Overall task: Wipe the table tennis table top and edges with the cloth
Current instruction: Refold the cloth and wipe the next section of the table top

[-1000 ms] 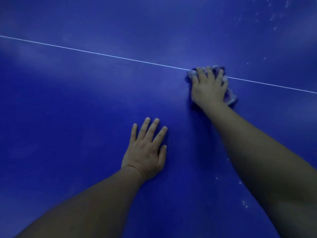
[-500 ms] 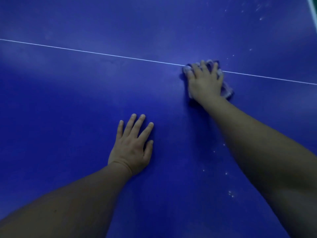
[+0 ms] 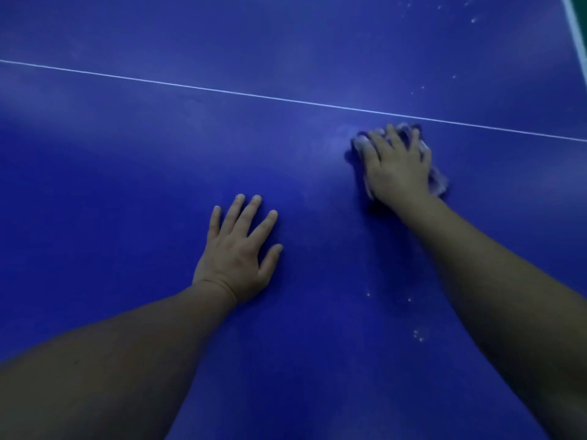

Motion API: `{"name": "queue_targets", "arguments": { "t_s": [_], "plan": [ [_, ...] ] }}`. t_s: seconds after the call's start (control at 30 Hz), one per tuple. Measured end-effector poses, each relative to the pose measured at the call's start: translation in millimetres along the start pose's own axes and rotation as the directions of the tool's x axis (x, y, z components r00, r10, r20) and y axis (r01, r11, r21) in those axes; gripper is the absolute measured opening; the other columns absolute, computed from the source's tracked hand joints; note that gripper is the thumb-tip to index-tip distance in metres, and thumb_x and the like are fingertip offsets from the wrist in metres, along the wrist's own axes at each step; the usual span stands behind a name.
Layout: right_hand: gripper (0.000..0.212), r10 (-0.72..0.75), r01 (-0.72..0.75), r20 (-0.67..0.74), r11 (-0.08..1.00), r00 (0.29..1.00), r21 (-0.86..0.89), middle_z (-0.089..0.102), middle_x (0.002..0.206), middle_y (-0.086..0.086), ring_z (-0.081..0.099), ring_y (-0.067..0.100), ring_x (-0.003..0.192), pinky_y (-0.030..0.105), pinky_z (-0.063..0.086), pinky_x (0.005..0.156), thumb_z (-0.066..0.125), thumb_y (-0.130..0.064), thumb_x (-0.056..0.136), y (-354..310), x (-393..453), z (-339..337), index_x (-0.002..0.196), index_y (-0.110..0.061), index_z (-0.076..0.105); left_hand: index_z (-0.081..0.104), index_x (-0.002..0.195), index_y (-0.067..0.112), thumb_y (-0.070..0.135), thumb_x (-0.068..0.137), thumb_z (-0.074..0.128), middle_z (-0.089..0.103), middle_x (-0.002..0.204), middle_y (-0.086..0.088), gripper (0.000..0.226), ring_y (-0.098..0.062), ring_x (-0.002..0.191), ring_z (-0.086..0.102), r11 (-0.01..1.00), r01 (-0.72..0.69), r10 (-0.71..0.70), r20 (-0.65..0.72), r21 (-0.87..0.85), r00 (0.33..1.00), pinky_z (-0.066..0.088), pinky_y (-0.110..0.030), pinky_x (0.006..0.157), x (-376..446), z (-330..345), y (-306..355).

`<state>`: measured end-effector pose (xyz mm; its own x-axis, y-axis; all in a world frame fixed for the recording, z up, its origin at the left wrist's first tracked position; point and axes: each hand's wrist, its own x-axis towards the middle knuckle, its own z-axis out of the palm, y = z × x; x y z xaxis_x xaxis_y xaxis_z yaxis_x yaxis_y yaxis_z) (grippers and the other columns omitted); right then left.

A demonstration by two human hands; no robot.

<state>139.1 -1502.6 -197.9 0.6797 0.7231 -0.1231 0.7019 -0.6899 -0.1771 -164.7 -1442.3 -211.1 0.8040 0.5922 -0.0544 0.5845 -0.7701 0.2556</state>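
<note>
Two bare hands worked on the blue table top (image 3: pixel 127 185), which filled almost the whole frame. A white centre line (image 3: pixel 222 91) ran from left edge to right, sloping down toward the right; a pale border strip (image 3: pixel 576 30) showed at upper right. The left hand (image 3: pixel 236 252) lay flat at centre, fingers straight and spread, bracing only. The right hand (image 3: pixel 397 168) — right of centre, just below the line — pressed the cloth (image 3: pixel 440 182), fingers curled into its bunched folds. The cloth lay directly under that hand, touching the surface. White specks (image 3: pixel 419 335) sat lower right, nearer the right arm — probably the next stroke's target. No brand, label or writing was legible.
</note>
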Motion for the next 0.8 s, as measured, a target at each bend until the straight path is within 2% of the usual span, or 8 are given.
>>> {"name": "queue_targets", "arguments": {
  "t_s": [0.07, 0.13, 0.3, 0.37, 0.43, 0.57, 0.67, 0.8],
  "plan": [
    [0.049, -0.021, 0.021, -0.022, 1.000, 1.000, -0.002, 0.022, 0.164, -0.004, 0.008, 0.037, 0.151, 0.056, 0.009, 0.119, 0.022, -0.051, 0.104, -29.2, 11.7, 5.8, 0.149, -0.039, 0.037, 0.046, 0.147, 0.021, 0.054, 0.094, 0.033, 0.031, 0.160, -0.010, 0.064, -0.030, 0.150, 0.018, 1.000, 0.001, -0.001, -0.005, -0.006, 1.000, 0.010, -0.057, 0.121, -0.4, 0.2, 0.1],
    [0.050, -0.145, 0.144, -0.023, 0.989, 0.989, -0.031, 0.025, 0.163, -0.003, 0.010, 0.036, 0.151, 0.054, 0.009, 0.120, 0.025, -0.050, 0.105, -49.3, -14.2, 15.3, 0.152, -0.037, 0.036, 0.049, 0.146, 0.021, 0.054, 0.092, 0.033, 0.033, 0.159, -0.010, 0.065, -0.031, 0.150, 0.021, 1.000, 0.005, -0.006, -0.017, -0.013, 1.000, 0.012, -0.058, 0.120, -0.2, 1.2, -0.3],
    [0.052, -0.357, 0.358, 0.058, 0.934, 0.932, -0.006, 0.033, 0.160, -0.008, 0.016, 0.027, 0.151, 0.052, 0.015, 0.120, 0.022, -0.055, 0.103, -9.0, -170.9, 23.9, 0.148, -0.038, 0.042, 0.048, 0.146, 0.021, 0.056, 0.091, 0.031, 0.032, 0.159, -0.010, 0.067, -0.030, 0.150, 0.019, 1.000, 0.010, -0.011, -0.020, -0.022, 1.000, 0.008, -0.055, 0.121, -0.5, 1.9, -1.3],
    [0.054, -0.328, 0.335, 0.116, 0.941, 0.937, -0.044, 0.035, 0.159, -0.007, 0.018, 0.027, 0.151, 0.053, 0.018, 0.119, 0.020, -0.055, 0.103, 26.4, -184.6, 13.3, 0.147, -0.037, 0.045, 0.045, 0.148, 0.023, 0.057, 0.091, 0.030, 0.028, 0.161, -0.007, 0.067, -0.028, 0.151, 0.014, 0.999, 0.018, -0.018, -0.008, -0.036, 1.000, 0.004, -0.053, 0.122, -1.0, 0.4, -1.3],
    [0.053, -0.224, 0.230, 0.084, 0.970, 0.971, -0.077, 0.034, 0.160, -0.004, 0.018, 0.030, 0.151, 0.054, 0.018, 0.118, 0.023, -0.054, 0.102, 43.1, -162.5, 2.2, 0.147, -0.036, 0.045, 0.042, 0.149, 0.024, 0.055, 0.096, 0.035, 0.025, 0.162, -0.006, 0.062, -0.025, 0.152, 0.010, 0.998, 0.030, -0.031, -0.002, -0.047, 1.000, 0.000, -0.051, 0.122, -0.9, 0.1, -1.4],
    [0.049, 0.008, -0.005, 0.067, 0.999, 0.998, -0.049, 0.018, 0.165, -0.007, 0.003, 0.034, 0.152, 0.052, 0.003, 0.121, 0.025, -0.052, 0.104, -2.4, -120.4, 12.2, 0.151, -0.042, 0.033, 0.035, 0.153, 0.026, 0.049, 0.097, 0.046, 0.016, 0.165, -0.003, 0.062, -0.023, 0.153, 0.002, 0.997, 0.028, -0.025, 0.048, -0.078, 0.999, -0.005, -0.048, 0.122, 2.0, -2.3, -3.4],
    [0.053, -0.172, 0.173, 0.037, 0.984, 0.984, -0.036, 0.029, 0.162, -0.006, 0.012, 0.035, 0.152, 0.052, 0.006, 0.121, 0.022, -0.052, 0.103, -37.5, -161.9, 24.9, 0.150, -0.037, 0.040, 0.029, 0.155, 0.027, 0.049, 0.098, 0.044, 0.010, 0.166, -0.003, 0.063, -0.023, 0.153, -0.002, 0.998, 0.038, -0.033, 0.096, -0.048, 0.995, -0.004, -0.049, 0.122, -1.6, -5.0, -0.4],
    [0.049, -0.493, 0.504, 0.171, 0.863, 0.853, -0.030, 0.036, 0.159, -0.007, 0.020, 0.031, 0.151, 0.049, 0.016, 0.119, 0.025, -0.051, 0.104, 10.9, -256.3, 18.4, 0.146, -0.036, 0.046, 0.040, 0.151, 0.019, 0.047, 0.098, 0.040, 0.022, 0.163, -0.011, 0.060, -0.030, 0.152, 0.010, 0.998, 0.018, -0.013, 0.084, -0.053, 0.996, 0.006, -0.055, 0.121, -47.6, -8.6, 21.7]
  ]
}}
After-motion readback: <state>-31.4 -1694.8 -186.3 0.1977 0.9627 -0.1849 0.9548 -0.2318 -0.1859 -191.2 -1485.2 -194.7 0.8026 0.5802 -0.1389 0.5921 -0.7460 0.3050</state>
